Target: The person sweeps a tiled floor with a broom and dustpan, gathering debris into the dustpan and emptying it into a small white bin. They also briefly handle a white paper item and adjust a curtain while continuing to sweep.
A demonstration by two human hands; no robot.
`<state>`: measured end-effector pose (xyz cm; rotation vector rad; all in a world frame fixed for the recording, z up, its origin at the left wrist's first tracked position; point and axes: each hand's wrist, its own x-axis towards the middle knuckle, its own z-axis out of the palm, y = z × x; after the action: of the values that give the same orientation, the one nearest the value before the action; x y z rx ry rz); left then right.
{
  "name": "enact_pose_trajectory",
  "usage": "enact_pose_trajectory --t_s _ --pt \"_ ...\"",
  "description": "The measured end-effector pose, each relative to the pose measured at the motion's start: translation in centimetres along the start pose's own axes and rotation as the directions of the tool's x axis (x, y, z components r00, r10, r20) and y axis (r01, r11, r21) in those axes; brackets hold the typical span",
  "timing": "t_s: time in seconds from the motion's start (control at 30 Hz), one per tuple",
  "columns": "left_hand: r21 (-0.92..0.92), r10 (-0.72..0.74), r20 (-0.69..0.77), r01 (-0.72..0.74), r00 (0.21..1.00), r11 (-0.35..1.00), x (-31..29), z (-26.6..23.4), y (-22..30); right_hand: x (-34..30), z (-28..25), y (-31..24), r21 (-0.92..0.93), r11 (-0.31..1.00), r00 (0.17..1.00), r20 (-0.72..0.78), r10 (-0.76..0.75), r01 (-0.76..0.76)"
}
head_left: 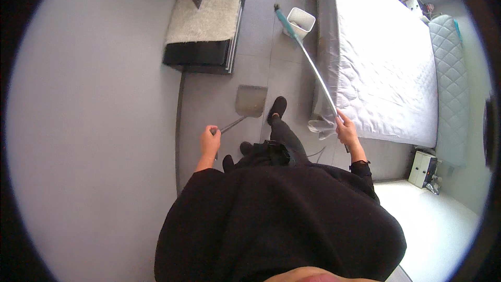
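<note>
My right hand [346, 127] is closed round the silver pole of a broom [316, 71]. The pole slants away to the far left, and its teal end with a dark tip crosses in front of a white bin [301, 21]. Something small lies inside the bin, too unclear to name. On the left, my left hand [211, 139] grips the thin dark handle of a long-handled dustpan [251, 101]. The grey pan is low over the tiled floor, near my dark shoe [278, 106]; whether it touches the floor I cannot tell.
A bed with a white quilted mattress [386, 68] stands on the right. A low black cabinet [197, 56] topped with a shaggy cream cover is at the far left, beside a plain grey wall [99, 125]. A white box [421, 168] sits beyond the bed's near corner.
</note>
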<state>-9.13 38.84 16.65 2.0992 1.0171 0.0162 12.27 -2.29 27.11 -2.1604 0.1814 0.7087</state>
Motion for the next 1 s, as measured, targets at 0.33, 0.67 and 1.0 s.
enact_pose_trajectory --t_s 0.33,0.67,1.0 --pt "-0.507 -0.087 0.172 0.164 0.981 0.846 14.8 4.9 21.8 12.7 -9.3 -4.8 0.326 0.899 0.945 -0.244 -0.219 0.293" --pt "-0.739 -0.267 0.468 0.539 0.842 0.404 31.2 15.4 30.5 17.7 -13.5 -7.1 0.542 0.826 0.978 -0.203 -0.053 0.157" --pt "-0.536 -0.44 0.783 0.835 0.44 -0.12 44.0 23.4 29.3 21.5 -12.8 -14.3 0.484 0.872 0.958 -0.215 0.192 -0.067"
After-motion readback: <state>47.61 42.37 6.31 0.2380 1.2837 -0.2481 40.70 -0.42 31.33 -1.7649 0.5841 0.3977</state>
